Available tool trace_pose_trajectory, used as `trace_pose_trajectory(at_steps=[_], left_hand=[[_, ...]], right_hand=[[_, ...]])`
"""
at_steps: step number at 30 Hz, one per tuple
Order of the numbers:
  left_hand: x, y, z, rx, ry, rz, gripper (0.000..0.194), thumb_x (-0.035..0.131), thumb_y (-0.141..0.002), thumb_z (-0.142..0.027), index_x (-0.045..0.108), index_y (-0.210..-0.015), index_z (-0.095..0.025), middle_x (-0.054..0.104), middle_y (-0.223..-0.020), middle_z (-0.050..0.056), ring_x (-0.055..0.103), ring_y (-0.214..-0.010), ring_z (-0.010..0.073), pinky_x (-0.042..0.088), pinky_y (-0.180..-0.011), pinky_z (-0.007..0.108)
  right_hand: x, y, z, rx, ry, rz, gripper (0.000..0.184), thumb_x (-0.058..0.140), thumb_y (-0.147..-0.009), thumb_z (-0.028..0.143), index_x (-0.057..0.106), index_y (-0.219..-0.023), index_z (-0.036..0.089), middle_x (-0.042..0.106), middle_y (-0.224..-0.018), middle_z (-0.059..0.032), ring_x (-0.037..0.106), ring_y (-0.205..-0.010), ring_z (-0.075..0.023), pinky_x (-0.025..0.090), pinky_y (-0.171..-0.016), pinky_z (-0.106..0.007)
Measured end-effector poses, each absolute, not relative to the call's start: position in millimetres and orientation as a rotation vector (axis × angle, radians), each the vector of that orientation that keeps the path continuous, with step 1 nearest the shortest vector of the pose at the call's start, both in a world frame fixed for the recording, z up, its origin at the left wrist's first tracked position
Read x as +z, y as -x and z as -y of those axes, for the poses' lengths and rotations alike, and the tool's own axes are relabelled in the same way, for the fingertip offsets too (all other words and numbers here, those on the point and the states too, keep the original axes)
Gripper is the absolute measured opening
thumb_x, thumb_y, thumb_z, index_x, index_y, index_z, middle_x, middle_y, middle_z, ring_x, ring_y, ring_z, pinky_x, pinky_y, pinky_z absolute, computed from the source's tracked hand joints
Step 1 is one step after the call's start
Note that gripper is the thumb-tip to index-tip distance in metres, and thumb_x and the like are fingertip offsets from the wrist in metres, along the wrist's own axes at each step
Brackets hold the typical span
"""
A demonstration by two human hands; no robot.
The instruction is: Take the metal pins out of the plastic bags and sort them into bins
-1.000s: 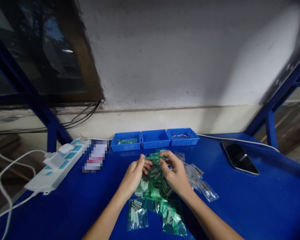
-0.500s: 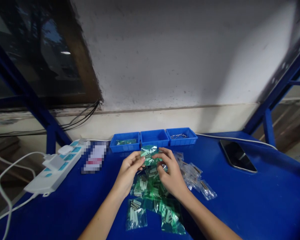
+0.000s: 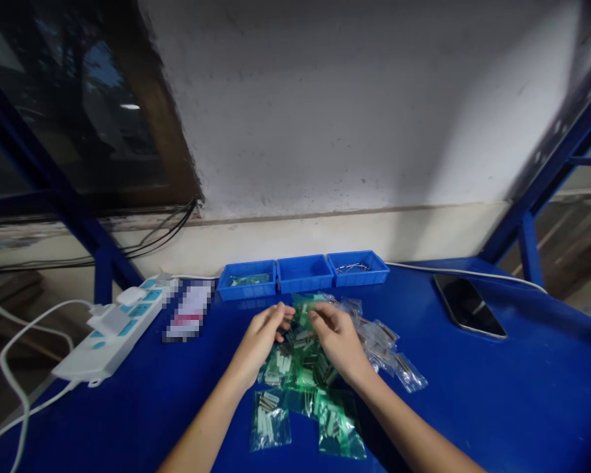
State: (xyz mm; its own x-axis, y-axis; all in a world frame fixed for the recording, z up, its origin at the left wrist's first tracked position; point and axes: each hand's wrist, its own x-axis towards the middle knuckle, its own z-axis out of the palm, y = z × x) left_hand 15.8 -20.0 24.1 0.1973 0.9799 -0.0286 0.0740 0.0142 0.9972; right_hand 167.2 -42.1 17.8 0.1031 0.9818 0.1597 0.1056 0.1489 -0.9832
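1. L hand (image 3: pixel 262 335): fingers curled, can't tell if gripping.
2. R hand (image 3: pixel 339 335): fingers pinching green bag (image 3: pixel 303 305), far end of bag pile (image 3: pixel 305 379), mid tabletop (image 3: pixel 473 401).
3. Step: prob. handling one bag.
4. Next move needs careful pinch.

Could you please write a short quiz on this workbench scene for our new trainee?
1. Multiple choice: In which of the three blue bins do the thin metal rods lie?
A) the left one
B) the middle one
C) the right one

2. True or false: The smartphone lies farther to the right than the clear plastic bags.

3. Short answer: What is seen between the fingertips of the left hand and those of the right hand?

Key:
1. C
2. True
3. A green plastic bag
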Motion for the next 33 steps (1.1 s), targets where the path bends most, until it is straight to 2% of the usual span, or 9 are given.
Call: trace_pose_trajectory(at_steps=[4, 7, 11, 14, 19, 21, 27, 31, 33], left_hand=[[25.6, -12.2, 16.3, 0.919, -1.005, -1.094, 0.049, 0.06, -0.072, -0.059, 0.062, -0.082, -0.011, 0.061, -0.075, 0.004, 0.048, -0.05, 0.0064, 0.026, -0.042, 0.017], [26.4, -11.0, 15.3, 0.961, -0.938, -1.087, 0.038, 0.074, -0.064, -0.044, 0.061, -0.081, -0.013, 0.056, -0.066, -0.001, 0.047, -0.049, 0.0054, 0.027, -0.042, 0.016], [25.1, -10.1, 14.9, 1.108, -1.136, -1.1, 0.029, 0.071, -0.068, -0.038, 0.063, -0.083, -0.014, 0.051, -0.059, -0.003, 0.047, -0.049, 0.0073, 0.033, -0.044, 0.017], [24.9, -5.0, 14.5, 1.344, -1.441, -1.275, 0.029, 0.064, -0.074, -0.041, 0.065, -0.09, -0.017, 0.056, -0.059, -0.002, 0.052, -0.053, 0.0121, 0.04, -0.049, 0.021], [32.1, 14.5, 4.5, 1.642, -1.687, -1.608, 0.033, 0.059, -0.078, -0.042, 0.068, -0.097, -0.017, 0.069, -0.082, 0.004, 0.059, -0.064, 0.0157, 0.046, -0.063, 0.025], [43.5, 24.5, -3.9, 1.716, -1.691, -1.711, 0.034, 0.058, -0.078, -0.042, 0.069, -0.097, -0.015, 0.07, -0.085, 0.005, 0.059, -0.066, 0.0159, 0.047, -0.065, 0.027], [118.7, 55.1, -27.9, 2.368, -1.727, -1.827, 0.031, 0.055, -0.085, -0.032, 0.067, -0.105, -0.011, 0.069, -0.095, 0.004, 0.061, -0.078, 0.0147, 0.047, -0.074, 0.027], [144.3, 57.5, -40.0, 2.348, -2.116, -1.941, 0.028, 0.049, -0.091, -0.028, 0.065, -0.107, -0.013, 0.067, -0.101, 0.005, 0.059, -0.094, 0.0177, 0.039, -0.092, 0.035], [129.1, 47.7, -42.5, 2.027, -2.345, -2.073, 0.026, 0.049, -0.09, -0.025, 0.065, -0.108, -0.016, 0.065, -0.108, 0.009, 0.054, -0.105, 0.023, 0.034, -0.097, 0.041]], right_hand=[[16.6, -164.9, 48.8, 0.597, 1.152, 1.583, 0.031, 0.046, -0.077, 0.011, 0.068, -0.097, 0.019, 0.065, -0.102, -0.0077, 0.061, -0.096, -0.0213, 0.049, -0.08, -0.033], [14.9, -164.3, 51.9, 0.458, 1.163, 1.718, 0.045, 0.042, -0.07, 0.001, 0.071, -0.095, 0.024, 0.059, -0.118, -0.0079, 0.054, -0.112, -0.0235, 0.045, -0.091, -0.039], [13.2, -165.5, 51.8, 0.43, 1.196, 1.752, 0.047, 0.042, -0.072, 0.001, 0.07, -0.099, 0.026, 0.05, -0.129, -0.0081, 0.051, -0.117, -0.0248, 0.047, -0.088, -0.04], [16.3, -166.8, 51.3, 0.431, 1.175, 1.711, 0.037, 0.044, -0.079, 0.007, 0.067, -0.103, 0.024, 0.054, -0.12, -0.0096, 0.053, -0.11, -0.0235, 0.046, -0.088, -0.04], [24.0, -168.1, 52.0, 0.451, 1.127, 1.629, 0.026, 0.045, -0.082, 0.014, 0.06, -0.102, 0.022, 0.053, -0.105, -0.0085, 0.055, -0.096, -0.0211, 0.046, -0.081, -0.035], [26.2, -169.0, 52.6, 0.462, 1.109, 1.59, 0.021, 0.043, -0.08, 0.011, 0.056, -0.094, 0.021, 0.052, -0.099, -0.0074, 0.054, -0.089, -0.0197, 0.046, -0.075, -0.032], [36.3, -174.6, 56.4, 0.407, 1.036, 1.484, 0.018, 0.039, -0.07, 0.004, 0.039, -0.067, 0.021, 0.047, -0.087, -0.0039, 0.048, -0.079, -0.0173, 0.04, -0.069, -0.03], [43.3, -177.2, 59.3, 0.392, 1.021, 1.477, 0.019, 0.039, -0.069, 0.002, 0.038, -0.065, 0.021, 0.045, -0.086, -0.0036, 0.047, -0.081, -0.0178, 0.039, -0.069, -0.03], [44.3, -177.0, 59.4, 0.38, 1.008, 1.492, 0.02, 0.039, -0.069, 0.002, 0.037, -0.065, 0.021, 0.045, -0.085, -0.0035, 0.047, -0.082, -0.0178, 0.038, -0.068, -0.03]])
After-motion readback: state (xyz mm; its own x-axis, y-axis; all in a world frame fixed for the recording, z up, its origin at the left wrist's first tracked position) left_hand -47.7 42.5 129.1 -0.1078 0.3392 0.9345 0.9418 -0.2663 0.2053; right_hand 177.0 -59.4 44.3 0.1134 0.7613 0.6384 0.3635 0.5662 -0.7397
